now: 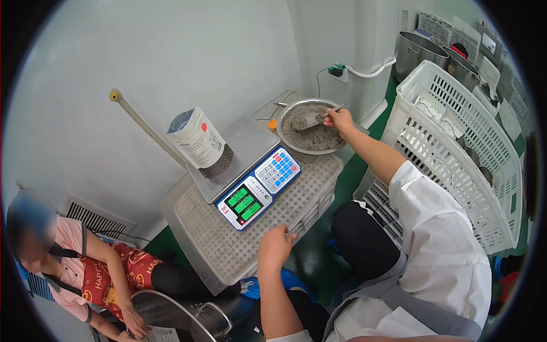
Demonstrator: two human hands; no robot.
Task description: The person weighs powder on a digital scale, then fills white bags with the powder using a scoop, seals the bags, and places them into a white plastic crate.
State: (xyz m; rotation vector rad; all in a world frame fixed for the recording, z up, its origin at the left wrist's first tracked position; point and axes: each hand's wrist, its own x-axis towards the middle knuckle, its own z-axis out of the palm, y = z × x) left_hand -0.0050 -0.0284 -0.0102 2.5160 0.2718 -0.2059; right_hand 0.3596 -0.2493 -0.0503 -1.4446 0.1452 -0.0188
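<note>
My right hand is closed around the handle of a metal scoop. The scoop's head dips into grey-brown granular material inside a steel bowl. My left hand hangs by the table's front edge, fingers curled, with nothing visible in it. Between the bowl and the wall side, a digital scale with a lit green display carries a white stand-up pouch. The pouch's top gapes, and dark grains show through its lower part.
The scale sits on a textured plastic platform. White perforated crates stand to my right, holding packets. At lower left a co-worker's hand holds a printed bag over a large steel pot. A pole leans near the wall.
</note>
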